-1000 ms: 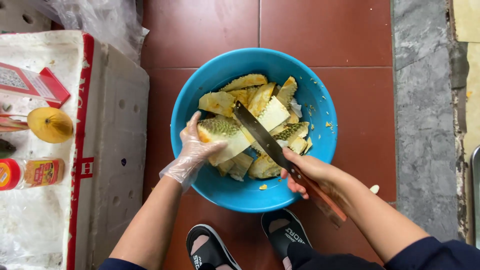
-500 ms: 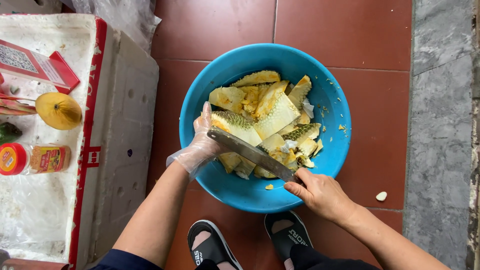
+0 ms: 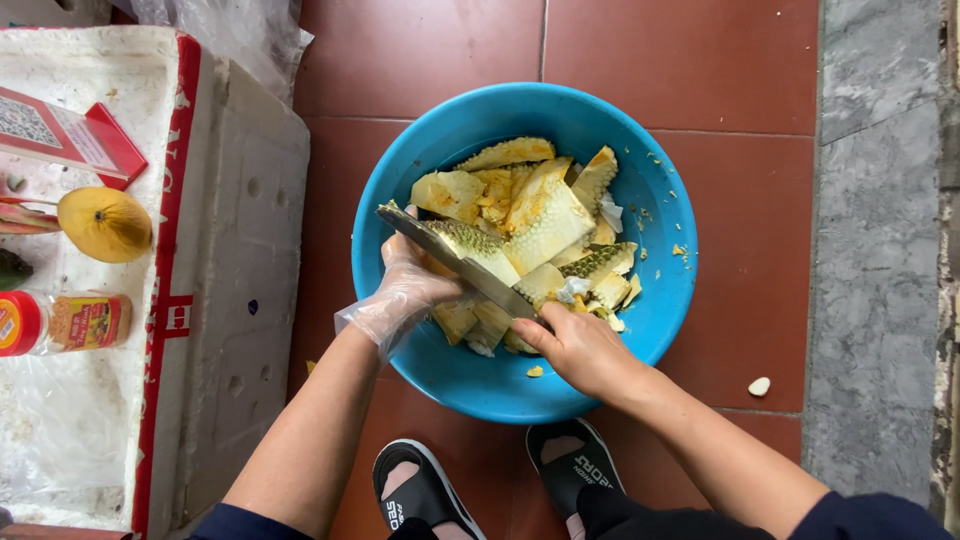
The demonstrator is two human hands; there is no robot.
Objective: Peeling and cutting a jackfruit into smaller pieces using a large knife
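The left hand point(image 3: 405, 285), inside a thin clear plastic glove, is closed around a piece of jackfruit rind point(image 3: 470, 250). The bare right hand point(image 3: 578, 350) grips the handle of a cleaver point(image 3: 455, 260), whose blade lies across that piece. Both hands are above the blue basin point(image 3: 660, 300), which holds many other rind pieces. Left of the basin stands a white foam box point(image 3: 230, 250) with a yellow mango point(image 3: 103, 224) and a small red-capped jar point(image 3: 65, 322) on it.

Red-brown tiled floor point(image 3: 420, 60), grey stone strip point(image 3: 870, 250) alongside, white foam box point(image 3: 230, 250) opposite.
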